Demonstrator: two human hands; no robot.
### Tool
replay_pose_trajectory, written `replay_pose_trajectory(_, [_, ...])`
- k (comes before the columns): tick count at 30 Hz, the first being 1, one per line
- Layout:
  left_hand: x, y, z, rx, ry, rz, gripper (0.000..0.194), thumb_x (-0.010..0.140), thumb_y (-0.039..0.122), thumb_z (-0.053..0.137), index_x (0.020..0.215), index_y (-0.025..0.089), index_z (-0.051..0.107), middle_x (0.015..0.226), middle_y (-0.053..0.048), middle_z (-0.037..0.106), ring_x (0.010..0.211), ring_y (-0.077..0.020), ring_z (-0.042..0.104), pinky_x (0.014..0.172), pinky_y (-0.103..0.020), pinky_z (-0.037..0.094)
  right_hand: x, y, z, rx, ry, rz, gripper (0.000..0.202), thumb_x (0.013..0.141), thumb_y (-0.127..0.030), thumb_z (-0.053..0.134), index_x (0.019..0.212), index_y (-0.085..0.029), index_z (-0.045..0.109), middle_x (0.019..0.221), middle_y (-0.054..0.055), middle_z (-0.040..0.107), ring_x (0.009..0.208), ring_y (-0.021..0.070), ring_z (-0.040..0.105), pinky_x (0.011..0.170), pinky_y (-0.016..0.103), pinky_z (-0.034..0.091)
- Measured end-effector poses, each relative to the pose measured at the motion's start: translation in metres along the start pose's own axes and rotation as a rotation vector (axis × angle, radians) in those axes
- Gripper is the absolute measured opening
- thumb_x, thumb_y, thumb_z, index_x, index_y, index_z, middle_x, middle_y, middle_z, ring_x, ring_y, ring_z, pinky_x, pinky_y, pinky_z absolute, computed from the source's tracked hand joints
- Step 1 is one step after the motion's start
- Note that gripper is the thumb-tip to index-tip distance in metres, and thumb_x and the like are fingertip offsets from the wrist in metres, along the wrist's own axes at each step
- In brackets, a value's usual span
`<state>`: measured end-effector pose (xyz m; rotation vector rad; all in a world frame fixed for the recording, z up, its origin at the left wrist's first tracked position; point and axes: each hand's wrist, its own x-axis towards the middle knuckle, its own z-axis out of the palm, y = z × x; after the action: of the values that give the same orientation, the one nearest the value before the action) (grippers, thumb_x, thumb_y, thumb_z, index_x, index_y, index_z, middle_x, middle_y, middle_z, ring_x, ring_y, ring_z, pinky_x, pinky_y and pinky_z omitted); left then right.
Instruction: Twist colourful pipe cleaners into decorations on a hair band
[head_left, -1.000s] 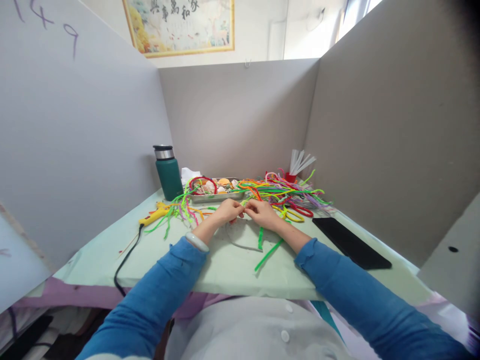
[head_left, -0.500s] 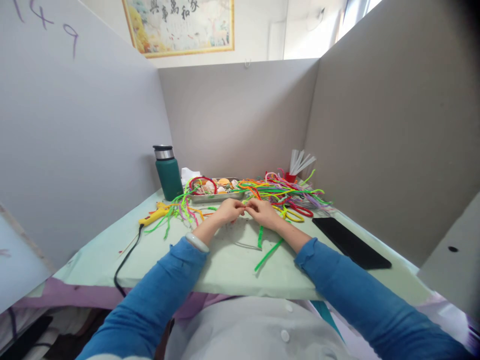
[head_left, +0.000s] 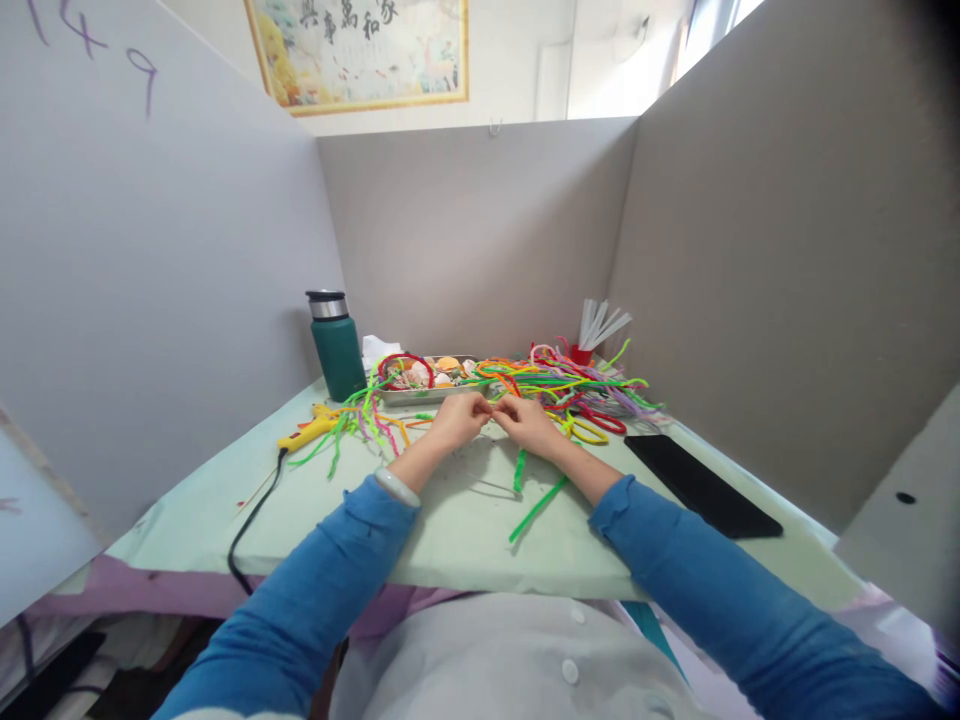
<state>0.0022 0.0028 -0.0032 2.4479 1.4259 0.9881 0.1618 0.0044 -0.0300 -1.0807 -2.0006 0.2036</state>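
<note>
Over the middle of the table, my left hand (head_left: 460, 420) and my right hand (head_left: 525, 422) meet, fingertips pinched together. Whatever sits between them is too small and covered to make out. Below my right hand a short green pipe cleaner piece (head_left: 519, 472) shows, with a thin grey pipe cleaner (head_left: 491, 488) beside it. Another green pipe cleaner (head_left: 538, 510) lies slanted under my right wrist. Just beyond my hands is a heap of coloured pipe cleaners (head_left: 570, 378).
A metal tray (head_left: 435, 396) of small items stands at the back. To the left are a green bottle (head_left: 339, 355), a yellow glue gun (head_left: 307, 431) with a black cord, and more pipe cleaners. Yellow-handled scissors (head_left: 589, 432) and a black slab (head_left: 701, 485) lie right; grey partitions surround the table.
My left hand has shifted slightly and its fingers have turned a little. The green piece below my right hand has moved up and left a touch.
</note>
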Motion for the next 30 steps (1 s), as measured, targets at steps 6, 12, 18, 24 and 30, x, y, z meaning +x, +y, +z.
replay_pose_trajectory(6, [0.0006,-0.0014,0.0001,0.078,-0.002,0.031,0.021,0.073,0.024,0.057,0.084,0.014,0.071,0.076,-0.007,0.069,0.068,-0.0154,0.058,0.065,-0.024,0.041,0.0002,0.0007,0.0003,-0.005,0.007,-0.009,0.017,0.079,-0.028,0.048,0.074,-0.016,0.058,0.061,-0.001,0.056,0.055,0.0103,0.047,0.053,0.021,0.030])
replay_pose_trajectory(12, [0.0017,-0.0034,0.0003,0.106,-0.005,0.061,0.022,0.075,0.028,0.056,0.084,0.015,0.072,0.080,-0.008,0.069,0.070,-0.0166,0.058,0.065,-0.024,0.041,0.0005,0.0007,0.0006,0.000,0.014,-0.008,0.017,0.079,-0.029,0.048,0.073,-0.016,0.057,0.060,-0.001,0.055,0.055,0.0102,0.046,0.052,0.021,0.030])
replay_pose_trajectory(18, [0.0025,-0.0072,0.0015,0.109,0.010,0.057,0.024,0.074,0.031,0.057,0.085,0.017,0.072,0.084,-0.008,0.068,0.074,-0.0166,0.058,0.068,-0.024,0.041,0.0000,0.0008,0.0001,0.009,0.015,-0.011,0.018,0.079,-0.030,0.048,0.074,-0.016,0.058,0.060,-0.001,0.055,0.055,0.0101,0.046,0.053,0.021,0.030])
replay_pose_trajectory(24, [0.0004,-0.0046,-0.0007,0.007,-0.065,-0.052,0.025,0.074,0.030,0.054,0.084,0.014,0.071,0.053,-0.002,0.060,0.055,-0.0122,0.052,0.056,-0.021,0.037,-0.0009,-0.0011,-0.0011,0.025,0.012,-0.008,0.018,0.079,-0.030,0.048,0.074,-0.016,0.058,0.060,-0.001,0.055,0.055,0.0101,0.046,0.052,0.021,0.029])
replay_pose_trajectory(30, [0.0012,-0.0030,-0.0022,-0.139,-0.120,-0.154,0.025,0.072,0.032,0.056,0.076,0.011,0.070,0.043,0.001,0.050,0.042,-0.0083,0.043,0.046,-0.020,0.031,-0.0011,-0.0034,-0.0025,0.042,0.017,-0.011,0.019,0.078,-0.031,0.047,0.073,-0.016,0.057,0.059,-0.001,0.054,0.054,0.0100,0.045,0.052,0.021,0.029])
